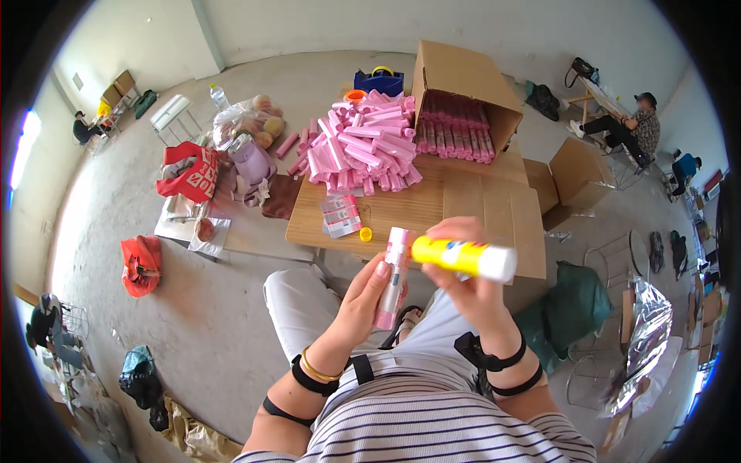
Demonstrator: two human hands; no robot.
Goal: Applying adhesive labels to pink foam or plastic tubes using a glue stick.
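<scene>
My left hand [360, 299] is closed around a pink tube [394, 270] with a pale printed label, held upright and slightly tilted over my lap. My right hand [469, 289] grips a yellow glue stick [451, 253] with a white end, lying almost level. Its left end is at the upper part of the tube; whether they touch I cannot tell. On the table's near edge lies a small yellow cap [366, 234], beside some printed label sheets [340, 215]. Behind them rises a big heap of pink tubes [363, 147].
A cardboard box [463, 73] on its side holds rows of tubes at the back of the wooden table [421, 201]. Flat cardboard [494, 224] covers the table's right part. A lower table at left carries bags [189, 171]. An open carton [579, 174] stands right; other people sit farther off.
</scene>
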